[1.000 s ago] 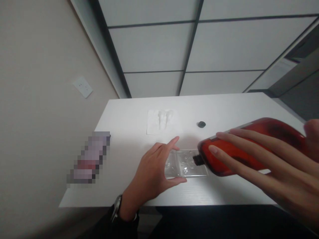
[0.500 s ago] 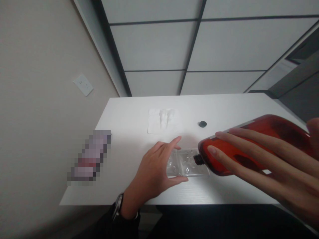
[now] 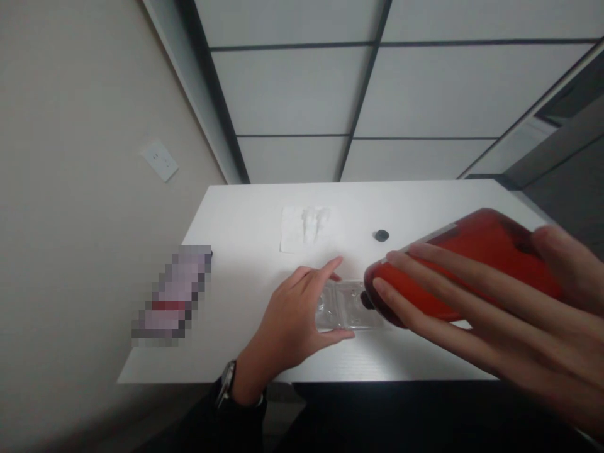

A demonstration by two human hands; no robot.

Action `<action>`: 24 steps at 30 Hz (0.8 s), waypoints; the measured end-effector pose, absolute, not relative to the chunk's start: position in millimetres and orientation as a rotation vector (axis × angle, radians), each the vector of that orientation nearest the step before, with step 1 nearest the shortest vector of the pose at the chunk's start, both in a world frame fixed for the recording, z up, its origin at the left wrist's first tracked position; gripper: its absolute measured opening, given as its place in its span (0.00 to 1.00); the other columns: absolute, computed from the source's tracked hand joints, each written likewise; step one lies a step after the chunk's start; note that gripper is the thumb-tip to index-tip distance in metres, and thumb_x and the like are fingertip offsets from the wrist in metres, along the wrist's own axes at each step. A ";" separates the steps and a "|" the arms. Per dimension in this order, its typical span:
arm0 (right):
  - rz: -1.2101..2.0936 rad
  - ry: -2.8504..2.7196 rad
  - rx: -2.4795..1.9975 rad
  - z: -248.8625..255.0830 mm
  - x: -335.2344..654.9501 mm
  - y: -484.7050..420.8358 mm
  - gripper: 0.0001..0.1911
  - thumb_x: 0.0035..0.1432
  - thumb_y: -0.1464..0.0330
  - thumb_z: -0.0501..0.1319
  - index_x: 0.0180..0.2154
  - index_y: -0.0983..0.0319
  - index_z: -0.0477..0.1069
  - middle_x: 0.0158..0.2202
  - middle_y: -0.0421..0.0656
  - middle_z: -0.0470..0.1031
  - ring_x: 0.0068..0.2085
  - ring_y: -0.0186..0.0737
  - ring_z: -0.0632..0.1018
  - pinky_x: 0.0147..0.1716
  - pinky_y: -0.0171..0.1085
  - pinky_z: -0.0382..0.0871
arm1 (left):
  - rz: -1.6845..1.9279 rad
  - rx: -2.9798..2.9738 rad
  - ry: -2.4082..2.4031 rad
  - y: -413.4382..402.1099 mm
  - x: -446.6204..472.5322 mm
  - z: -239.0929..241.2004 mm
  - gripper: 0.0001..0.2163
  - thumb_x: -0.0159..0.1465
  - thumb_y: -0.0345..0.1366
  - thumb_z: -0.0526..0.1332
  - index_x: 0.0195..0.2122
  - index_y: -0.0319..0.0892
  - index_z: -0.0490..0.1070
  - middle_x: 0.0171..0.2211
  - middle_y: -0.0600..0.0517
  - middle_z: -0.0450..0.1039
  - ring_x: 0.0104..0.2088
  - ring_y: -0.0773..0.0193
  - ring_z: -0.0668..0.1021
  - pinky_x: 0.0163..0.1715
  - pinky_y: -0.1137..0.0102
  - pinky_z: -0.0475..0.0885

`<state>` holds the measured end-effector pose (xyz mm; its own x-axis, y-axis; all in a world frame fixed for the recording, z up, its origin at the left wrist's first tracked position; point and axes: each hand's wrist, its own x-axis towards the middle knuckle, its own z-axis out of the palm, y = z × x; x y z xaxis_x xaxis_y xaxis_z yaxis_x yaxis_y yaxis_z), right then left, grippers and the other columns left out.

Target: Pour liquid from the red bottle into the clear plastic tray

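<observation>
My right hand [image 3: 500, 314] grips a large red bottle [image 3: 476, 251], tipped on its side with its dark uncapped neck pointing left over a small clear plastic tray [image 3: 344, 308]. The tray lies flat near the front of the white table [image 3: 245, 226]. My left hand [image 3: 292, 321] steadies the tray's left end between thumb and fingers; a watch is on that wrist. A small black cap [image 3: 381, 236] lies on the table behind the tray.
A white tissue [image 3: 304, 228] lies at the table's middle back. A blurred, pixelated object [image 3: 172, 296] rests near the table's left edge. A beige wall with a socket plate [image 3: 159, 161] stands to the left.
The red bottle has shifted left and its neck now hangs further over the clear tray. My left hand has kept its hold on the tray.
</observation>
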<state>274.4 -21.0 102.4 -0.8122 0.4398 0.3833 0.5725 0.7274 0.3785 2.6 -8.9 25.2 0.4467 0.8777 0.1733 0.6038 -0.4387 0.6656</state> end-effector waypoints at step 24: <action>-1.271 -2.793 -0.481 135.5 243.4 3.6 0.16 0.65 0.75 0.64 0.53 0.58 0.71 0.46 0.39 0.78 0.50 0.43 0.79 0.71 0.57 0.58 | 0.750 2.316 1.260 -13.4 1.2 28.3 0.28 0.68 0.42 0.70 0.67 0.45 0.64 0.59 0.45 0.76 0.59 0.48 0.76 0.62 0.50 0.70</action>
<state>243.4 3.6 135.5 -0.9514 0.2641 0.1585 0.2930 0.6170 0.7304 1.2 -13.4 28.3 0.4502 0.8526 0.2652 0.6394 -0.5152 0.5707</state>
